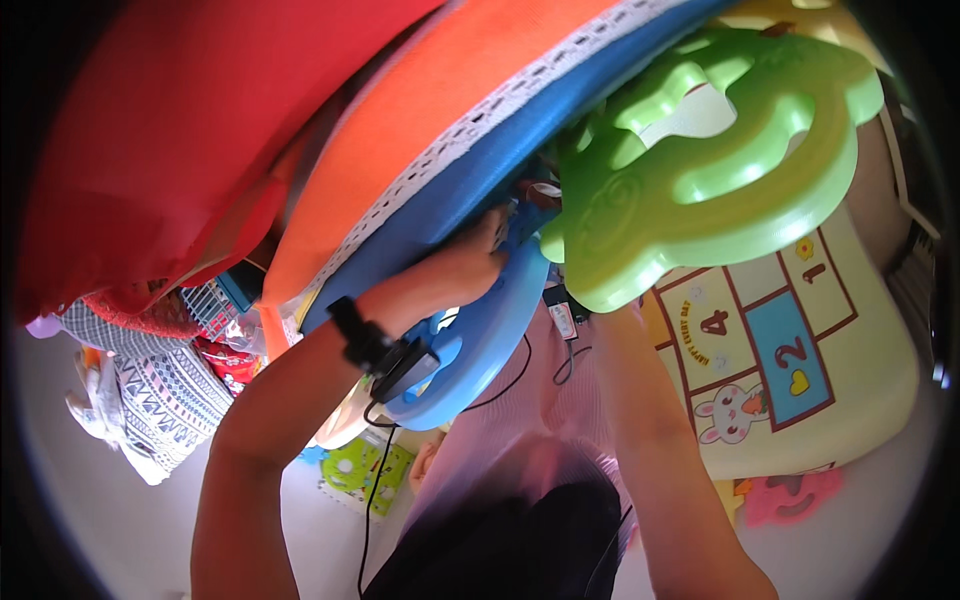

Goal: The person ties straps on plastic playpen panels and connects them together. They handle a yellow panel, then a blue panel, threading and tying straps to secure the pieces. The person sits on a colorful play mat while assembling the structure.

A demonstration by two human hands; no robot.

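My left hand reaches in beside a curved blue plastic panel with cut-outs. Its fingers are bent and closed at the panel's upper end, where shadow hides part of the grip. A black device with a cable is on my left wrist. To the right, a glossy green plastic panel with rounded lobes and openings stands tilted. My right forearm rises to its lower edge; the right hand is hidden behind it. A small dark box with a white label and a cable shows by the right wrist.
Large red fabric, an orange band and a blue band fill the upper left. A pale printed mat or board lies at right. Patterned cloth and a wire basket are at left; a green mat piece is below.
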